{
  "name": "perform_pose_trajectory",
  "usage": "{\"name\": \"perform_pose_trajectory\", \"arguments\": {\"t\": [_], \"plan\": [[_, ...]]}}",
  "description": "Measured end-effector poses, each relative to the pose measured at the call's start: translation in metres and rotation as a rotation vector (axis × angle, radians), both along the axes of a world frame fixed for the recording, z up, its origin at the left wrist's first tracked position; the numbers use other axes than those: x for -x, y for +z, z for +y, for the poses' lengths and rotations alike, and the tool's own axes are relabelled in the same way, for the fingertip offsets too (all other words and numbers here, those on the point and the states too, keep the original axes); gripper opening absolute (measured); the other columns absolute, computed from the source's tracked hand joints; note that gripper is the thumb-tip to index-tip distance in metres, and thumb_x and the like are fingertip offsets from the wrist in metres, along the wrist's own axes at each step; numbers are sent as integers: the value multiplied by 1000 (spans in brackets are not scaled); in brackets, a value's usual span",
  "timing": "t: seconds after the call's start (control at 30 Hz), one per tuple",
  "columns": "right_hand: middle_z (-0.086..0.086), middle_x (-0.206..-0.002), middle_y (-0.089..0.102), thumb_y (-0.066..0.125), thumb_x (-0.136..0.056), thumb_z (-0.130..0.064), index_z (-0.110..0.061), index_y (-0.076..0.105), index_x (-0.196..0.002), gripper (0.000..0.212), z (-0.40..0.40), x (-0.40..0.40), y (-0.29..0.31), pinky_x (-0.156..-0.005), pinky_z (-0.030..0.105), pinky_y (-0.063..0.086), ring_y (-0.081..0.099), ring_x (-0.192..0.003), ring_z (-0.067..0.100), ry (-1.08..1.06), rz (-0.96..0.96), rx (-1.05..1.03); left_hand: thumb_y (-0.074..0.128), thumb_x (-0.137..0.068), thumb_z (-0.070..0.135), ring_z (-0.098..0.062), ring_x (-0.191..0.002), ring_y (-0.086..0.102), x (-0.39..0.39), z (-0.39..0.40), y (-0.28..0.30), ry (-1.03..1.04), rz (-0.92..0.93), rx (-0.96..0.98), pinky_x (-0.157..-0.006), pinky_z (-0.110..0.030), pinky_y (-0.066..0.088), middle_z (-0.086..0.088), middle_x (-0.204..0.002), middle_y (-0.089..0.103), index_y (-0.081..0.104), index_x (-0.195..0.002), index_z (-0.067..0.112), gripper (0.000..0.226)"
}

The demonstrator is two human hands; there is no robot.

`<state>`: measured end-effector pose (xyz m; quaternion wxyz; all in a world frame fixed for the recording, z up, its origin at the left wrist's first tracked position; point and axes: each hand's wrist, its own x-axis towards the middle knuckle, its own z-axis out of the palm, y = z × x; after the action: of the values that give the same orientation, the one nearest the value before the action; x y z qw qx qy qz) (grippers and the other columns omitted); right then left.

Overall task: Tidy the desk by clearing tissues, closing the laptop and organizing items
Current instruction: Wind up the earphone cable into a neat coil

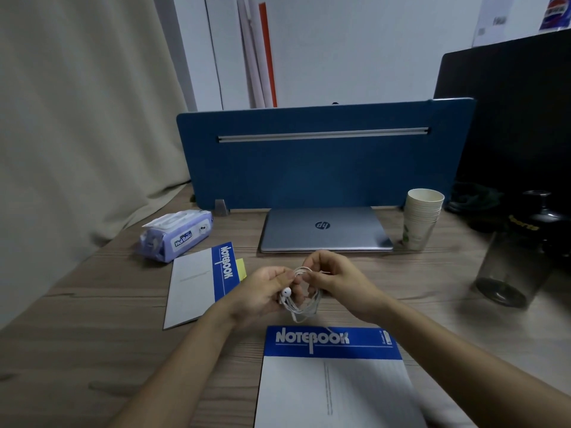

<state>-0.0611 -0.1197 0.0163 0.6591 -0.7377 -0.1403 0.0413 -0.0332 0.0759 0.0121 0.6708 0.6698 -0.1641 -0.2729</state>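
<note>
Both hands meet over the middle of the wooden desk (92, 350). My left hand (262, 291) pinches a bundle of white wired earphones (304, 299), one earbud showing by its fingers. My right hand (336, 282) grips the cord loops at the top of the same bundle. Behind them lies a silver laptop (324, 230), lid closed. One blue and white notebook (333, 384) lies at the near edge, a second notebook (197, 282) lies to the left over a yellow sticky pad (242, 267). A purple pack of wet wipes (176, 236) sits at the back left.
A blue divider panel (309, 159) stands behind the laptop. A stack of paper cups (421, 219) is right of the laptop, a dark transparent bottle (519, 261) further right. A black monitor (509, 118) fills the far right, a beige curtain (77, 118) the left.
</note>
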Motion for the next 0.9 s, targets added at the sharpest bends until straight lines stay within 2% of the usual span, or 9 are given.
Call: {"name": "perform_pose_trajectory", "arguments": {"t": [0.07,0.2,0.27,0.37,0.43,0.53,0.67,0.77,0.9], "plan": [[12,-92,65,59,-93,-10,-8,60,-98,5,-1,0,-1,-73,35,54,63,-82,25,7,26,-38,51,-96,28,-21,-83,69,0,0,-1,31,30,88,-80,-35,56,-13,-86,69,62,-103,1,31],[9,-93,69,56,-94,-7,-2,59,-105,13,-4,0,-5,-70,30,52,65,-83,20,-9,67,-29,52,-93,31,-23,-85,69,-1,-1,-3,107,-13,146,-79,-35,56,-12,-85,70,63,-96,5,30],[7,-93,70,57,-94,-10,-3,62,-106,14,-5,0,-5,-72,28,49,64,-84,17,-9,71,23,52,-92,33,-26,-88,69,-1,-2,-5,122,-47,137,-80,-36,57,-13,-87,71,65,-96,4,32],[0,-88,71,58,-94,-14,-10,67,-97,10,-4,0,-4,-69,20,49,64,-80,10,-13,41,102,48,-95,34,-29,-93,68,-2,-4,-6,157,-91,110,-86,-41,57,-14,-91,70,64,-98,3,35],[2,-86,68,58,-95,-19,-12,68,-93,11,-4,-1,-2,-71,25,50,62,-78,10,-48,6,202,45,-98,33,-29,-93,68,-4,-4,-6,198,-124,71,-89,-44,56,-12,-92,71,64,-99,4,35],[-3,-76,60,56,-96,-23,-13,65,-93,14,-5,-3,3,-57,18,43,52,-59,-1,-19,7,293,41,-103,27,-26,-89,68,-6,-4,-6,266,-134,48,-87,-45,57,-9,-91,72,64,-101,4,33],[1,-77,63,53,-98,-20,-9,62,-93,15,-6,-4,6,-53,19,42,51,-56,3,43,-11,400,38,-104,23,-23,-85,68,-9,-3,-4,340,-138,68,-86,-43,56,-6,-87,72,62,-99,3,33],[0,-74,65,54,-97,-18,-4,62,-97,15,-6,-3,3,-50,22,41,50,-54,6,77,22,411,37,-105,23,-18,-83,69,-10,0,-4,383,-123,99,-75,-33,57,-1,-83,74,61,-100,3,31],[-2,-75,66,56,-96,-19,-5,64,-96,15,-4,-1,-1,-54,16,43,54,-57,2,123,2,510,40,-104,24,-13,-79,72,-12,2,-6,444,-78,189,-66,-27,56,0,-83,76,60,-101,7,26]]}}
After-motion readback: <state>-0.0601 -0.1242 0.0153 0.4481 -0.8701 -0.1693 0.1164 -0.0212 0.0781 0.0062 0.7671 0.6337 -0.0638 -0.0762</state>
